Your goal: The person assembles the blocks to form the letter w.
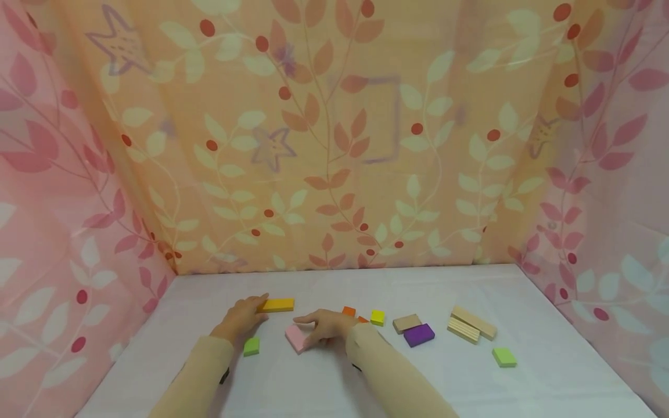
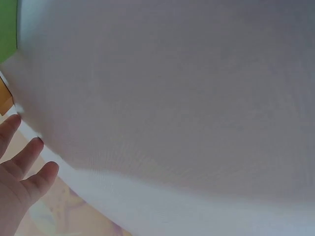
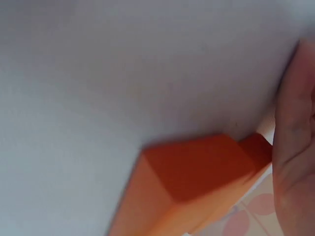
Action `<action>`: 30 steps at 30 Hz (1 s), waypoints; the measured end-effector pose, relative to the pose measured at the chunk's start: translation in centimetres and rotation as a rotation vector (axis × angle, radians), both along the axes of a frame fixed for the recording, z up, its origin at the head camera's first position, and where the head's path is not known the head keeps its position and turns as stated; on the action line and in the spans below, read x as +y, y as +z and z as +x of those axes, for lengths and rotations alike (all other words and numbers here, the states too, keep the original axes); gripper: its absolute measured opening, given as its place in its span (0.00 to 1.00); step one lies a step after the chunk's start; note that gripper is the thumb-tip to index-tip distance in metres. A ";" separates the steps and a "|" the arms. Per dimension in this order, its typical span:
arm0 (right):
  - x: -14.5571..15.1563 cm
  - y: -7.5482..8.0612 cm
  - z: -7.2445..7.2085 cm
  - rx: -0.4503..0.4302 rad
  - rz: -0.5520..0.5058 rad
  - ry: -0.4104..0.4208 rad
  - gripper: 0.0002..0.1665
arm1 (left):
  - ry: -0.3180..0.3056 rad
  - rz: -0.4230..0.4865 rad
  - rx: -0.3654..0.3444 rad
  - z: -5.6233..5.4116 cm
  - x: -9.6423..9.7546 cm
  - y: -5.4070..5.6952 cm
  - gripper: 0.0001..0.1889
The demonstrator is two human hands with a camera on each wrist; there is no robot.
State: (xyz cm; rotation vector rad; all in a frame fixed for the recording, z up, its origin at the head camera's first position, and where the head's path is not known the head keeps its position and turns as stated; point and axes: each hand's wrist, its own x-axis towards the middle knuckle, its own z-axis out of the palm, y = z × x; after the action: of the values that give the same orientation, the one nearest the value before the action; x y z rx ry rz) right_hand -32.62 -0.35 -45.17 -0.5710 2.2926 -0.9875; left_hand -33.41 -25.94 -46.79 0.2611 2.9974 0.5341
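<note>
My left hand (image 1: 243,318) is at the left end of a flat yellow-orange block (image 1: 279,305), fingers on its far side and thumb near its front edge. Three spread fingers (image 2: 30,156) appear in the left wrist view, beside a corner of the block (image 2: 5,98). With thumb and forefinger, my right hand (image 1: 326,326) holds a pink rectangular block (image 1: 297,338) that lies on the table. Beyond the right wrist are orange blocks (image 1: 349,311), partly hidden by it. One orange block (image 3: 197,169) looms large in the right wrist view, next to the hand's edge (image 3: 293,137).
A green block (image 1: 251,346) lies just right of the left forearm. To the right are a small yellow block (image 1: 377,317), a tan block (image 1: 406,323) touching a purple one (image 1: 419,335), two wooden pieces (image 1: 473,322) and another green block (image 1: 504,357). Patterned curtains (image 1: 334,174) surround the white table.
</note>
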 end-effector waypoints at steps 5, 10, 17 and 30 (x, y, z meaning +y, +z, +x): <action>-0.1 0.2 -0.1 0.010 0.065 0.019 0.35 | 0.004 -0.028 0.015 -0.3 0.2 -0.1 0.29; -0.3 0.3 0.2 0.000 0.062 -0.040 0.30 | -0.009 -0.069 0.055 -0.5 0.3 -0.2 0.26; -0.8 -0.5 0.3 0.022 0.060 -0.151 0.28 | 0.014 -0.101 0.141 -0.6 0.5 -0.6 0.21; -0.9 -1.0 0.4 0.073 0.066 -0.193 0.30 | 0.115 -0.018 0.077 1.3 0.9 0.2 0.19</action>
State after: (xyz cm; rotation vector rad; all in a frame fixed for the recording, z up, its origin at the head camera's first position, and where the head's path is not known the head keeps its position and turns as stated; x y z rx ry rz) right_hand -32.25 -1.28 -46.17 -0.3695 2.4718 -0.9902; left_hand -32.10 -25.06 -46.63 0.1115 3.1046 0.5189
